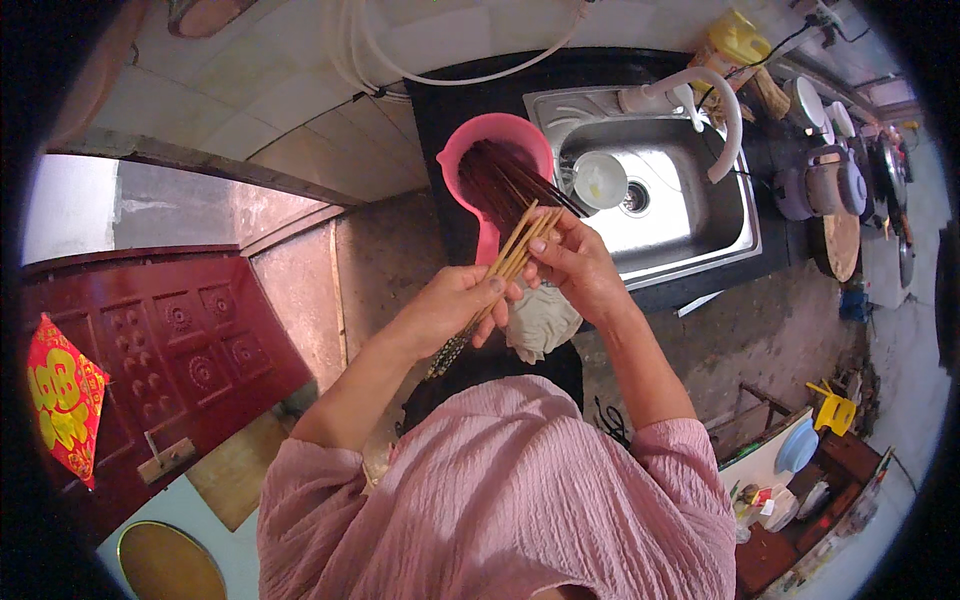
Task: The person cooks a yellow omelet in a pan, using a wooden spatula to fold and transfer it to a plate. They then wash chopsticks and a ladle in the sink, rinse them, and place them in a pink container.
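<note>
Both hands grip one bundle of light wooden chopsticks with dark patterned ends. My left hand wraps around the middle of the bundle, and the patterned ends point down and left below it. Around the upper, plain ends close the fingers of my right hand. Just beyond the hands a pink plastic ladle rests on the counter. Many dark chopsticks lean in its bowl, their ends sticking out toward the sink. A pale crumpled cloth hangs below my right hand.
A stainless steel sink lies to the right, with a white bowl in it and a pale curved faucet over it. Rice-cooker-like appliances stand farther right on the black counter. A red door is at left.
</note>
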### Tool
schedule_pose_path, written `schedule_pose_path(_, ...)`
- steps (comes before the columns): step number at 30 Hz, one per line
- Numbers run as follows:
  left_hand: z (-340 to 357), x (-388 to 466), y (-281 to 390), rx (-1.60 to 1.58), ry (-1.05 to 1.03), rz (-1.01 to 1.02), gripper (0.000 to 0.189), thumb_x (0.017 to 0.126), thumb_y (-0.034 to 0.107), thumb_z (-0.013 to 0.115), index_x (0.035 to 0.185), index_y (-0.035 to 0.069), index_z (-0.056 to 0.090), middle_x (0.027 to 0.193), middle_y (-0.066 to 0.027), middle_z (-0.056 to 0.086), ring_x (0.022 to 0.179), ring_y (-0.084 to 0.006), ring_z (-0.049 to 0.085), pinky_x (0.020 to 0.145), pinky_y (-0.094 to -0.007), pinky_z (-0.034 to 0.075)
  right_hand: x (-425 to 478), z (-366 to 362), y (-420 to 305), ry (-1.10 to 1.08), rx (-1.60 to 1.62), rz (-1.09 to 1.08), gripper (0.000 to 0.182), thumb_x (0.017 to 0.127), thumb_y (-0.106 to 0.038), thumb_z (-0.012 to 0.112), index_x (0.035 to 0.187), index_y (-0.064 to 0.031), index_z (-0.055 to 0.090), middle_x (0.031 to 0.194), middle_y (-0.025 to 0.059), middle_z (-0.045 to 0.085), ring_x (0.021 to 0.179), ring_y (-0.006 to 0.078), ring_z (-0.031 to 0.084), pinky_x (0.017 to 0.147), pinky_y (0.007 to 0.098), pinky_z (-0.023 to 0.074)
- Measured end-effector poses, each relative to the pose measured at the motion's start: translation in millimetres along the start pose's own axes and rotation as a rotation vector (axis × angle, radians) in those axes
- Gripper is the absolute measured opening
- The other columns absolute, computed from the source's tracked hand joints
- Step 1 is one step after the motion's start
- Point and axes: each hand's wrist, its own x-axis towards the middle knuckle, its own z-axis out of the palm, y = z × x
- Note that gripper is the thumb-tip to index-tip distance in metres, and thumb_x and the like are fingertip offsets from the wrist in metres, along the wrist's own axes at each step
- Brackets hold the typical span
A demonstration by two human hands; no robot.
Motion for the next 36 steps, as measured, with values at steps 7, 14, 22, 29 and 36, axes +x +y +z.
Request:
schedule_pose_path(7,-2,-2,-1,0.067,-0.107,-0.121,0.033,0.103,0.028,0.046,0.102,-0.002,0.061,0.066,-0.0051,0.058,0.044,-0.0096,0.051,0.043,-0.0232,0.043,-1,-13,-2,-0.102,-0.139,0.135,0.028,0.092,-0.019,0.062,0.105,0.0060,0.061,0.087,0.0120,0.065,0.060,0.0178,0.063,0.056,0.0290,0.0542)
schedule_pose_path(14,-58,-26,-25,0.282,0.077,-0.204,0.035,0.100,0.030,0.049,0.093,-0.001,0.063,0.064,-0.0064,0.061,0.044,-0.0086,0.052,0.042,-0.0235,0.044,1,-76,-56,0.253,-0.095,-0.333,0.025,0.092,-0.020,0.062,0.101,0.0033,0.062,0.085,0.0103,0.066,0.064,0.0215,0.066,0.063,0.0342,0.0579)
schedule_pose_path(22,-49,-20,-51,0.186,0.218,-0.197,0.032,0.100,0.028,0.049,0.096,0.000,0.063,0.068,-0.0062,0.062,0.048,-0.0093,0.053,0.045,-0.0241,0.046,67,-81,-20,0.320,-0.556,-0.642,0.023,0.097,-0.013,0.058,0.115,-0.0003,0.062,0.101,0.0064,0.066,0.087,0.0139,0.066,0.080,0.0272,0.0529)
schedule_pose_path(29,-47,-22,-61,0.196,0.245,-0.149,0.029,0.099,0.025,0.049,0.103,0.000,0.063,0.075,-0.0064,0.064,0.052,-0.0091,0.055,0.047,-0.0236,0.048,84,-99,11,0.309,-0.736,-0.461,0.034,0.093,-0.021,0.065,0.119,0.0001,0.061,0.108,0.0090,0.065,0.088,0.0154,0.063,0.075,0.0277,0.0503)
schedule_pose_path(36,-50,-13,-67,0.149,0.442,-0.024,0.030,0.094,0.024,0.058,0.114,0.001,0.060,0.086,-0.0087,0.065,0.060,-0.0112,0.059,0.052,-0.0244,0.050,62,-106,24,0.358,-0.691,-0.408,0.036,0.098,-0.029,0.055,0.120,0.0000,0.062,0.102,0.0103,0.068,0.088,0.0131,0.062,0.076,0.0275,0.0504)
